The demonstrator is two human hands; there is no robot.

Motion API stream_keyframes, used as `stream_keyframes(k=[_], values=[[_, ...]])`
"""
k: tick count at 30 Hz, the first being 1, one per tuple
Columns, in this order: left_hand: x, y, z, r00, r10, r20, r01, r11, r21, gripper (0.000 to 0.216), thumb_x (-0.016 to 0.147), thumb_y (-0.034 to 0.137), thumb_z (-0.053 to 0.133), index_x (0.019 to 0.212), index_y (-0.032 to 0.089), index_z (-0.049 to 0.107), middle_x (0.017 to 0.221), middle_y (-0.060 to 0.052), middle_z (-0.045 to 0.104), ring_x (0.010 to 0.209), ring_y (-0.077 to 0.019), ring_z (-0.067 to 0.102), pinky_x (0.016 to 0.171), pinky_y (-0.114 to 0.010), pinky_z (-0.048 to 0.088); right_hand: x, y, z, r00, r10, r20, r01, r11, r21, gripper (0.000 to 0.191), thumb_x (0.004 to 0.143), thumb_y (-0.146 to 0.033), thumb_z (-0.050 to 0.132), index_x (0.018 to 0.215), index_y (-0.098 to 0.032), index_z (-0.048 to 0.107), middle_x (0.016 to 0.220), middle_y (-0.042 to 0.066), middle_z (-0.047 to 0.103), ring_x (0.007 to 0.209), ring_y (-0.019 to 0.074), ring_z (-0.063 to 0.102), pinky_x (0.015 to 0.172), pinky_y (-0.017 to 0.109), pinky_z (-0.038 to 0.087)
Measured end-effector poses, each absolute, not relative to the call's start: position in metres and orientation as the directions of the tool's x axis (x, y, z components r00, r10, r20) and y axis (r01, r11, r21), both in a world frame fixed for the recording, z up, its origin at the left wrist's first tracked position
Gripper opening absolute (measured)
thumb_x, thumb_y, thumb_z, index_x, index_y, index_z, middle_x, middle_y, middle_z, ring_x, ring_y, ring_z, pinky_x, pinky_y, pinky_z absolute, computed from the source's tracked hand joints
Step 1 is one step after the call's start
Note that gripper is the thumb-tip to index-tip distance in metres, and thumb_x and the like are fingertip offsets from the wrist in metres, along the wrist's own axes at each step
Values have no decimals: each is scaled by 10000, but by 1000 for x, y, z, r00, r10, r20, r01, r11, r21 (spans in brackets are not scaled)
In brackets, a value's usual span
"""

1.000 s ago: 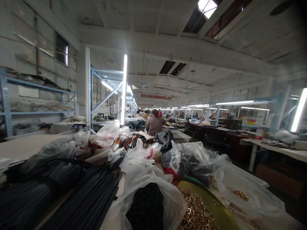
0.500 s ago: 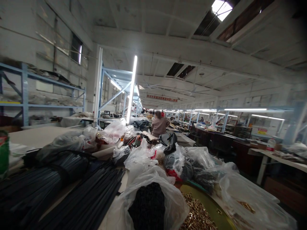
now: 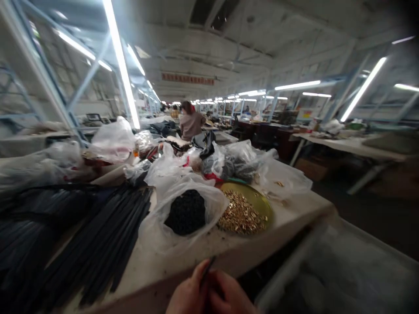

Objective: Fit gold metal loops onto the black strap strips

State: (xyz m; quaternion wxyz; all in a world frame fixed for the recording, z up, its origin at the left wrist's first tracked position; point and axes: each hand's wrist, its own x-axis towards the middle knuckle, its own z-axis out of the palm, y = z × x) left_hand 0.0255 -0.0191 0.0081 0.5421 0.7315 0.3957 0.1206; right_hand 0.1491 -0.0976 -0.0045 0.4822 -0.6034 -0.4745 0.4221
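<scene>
Thin dark strip (image 3: 207, 269) is clamped in the closed left hand (image 3: 186, 295), just off the tabletop's (image 3: 183, 258) near edge. Right hand (image 3: 231, 297) is pressed alongside; its grip cannot be told.

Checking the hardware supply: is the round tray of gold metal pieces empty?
No, the tray holds a heap of gold pieces, beside the plastic bag of black parts.

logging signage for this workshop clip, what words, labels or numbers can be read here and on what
No text is readable in this view.
Red banner hung under the ceiling: a row of characters, too blurred to read.
Small yellow and red sign by the far right benches: too small and blurred to read.
</scene>
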Motion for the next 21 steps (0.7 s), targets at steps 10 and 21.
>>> stream_keyframes(k=[10,21], values=[[52,2,14,737,651,-182,425,-237,873,304,873,399,299,910,159,483,529,40,500,514,-131,494,529,-223,370,334,-60,-6,612,778,142,515,-256,-818,230,814,-295,435,880,-132,582,711,42,622,647,144,568,603,244,441],[44,21,20,720,629,-293,518,-205,831,321,872,431,298,707,195,440,617,20,505,581,-127,466,568,-217,356,423,18,-4,581,799,154,751,-453,-481,271,827,-264,462,1013,-107,582,1043,140,597,932,202,536,802,302,354]])
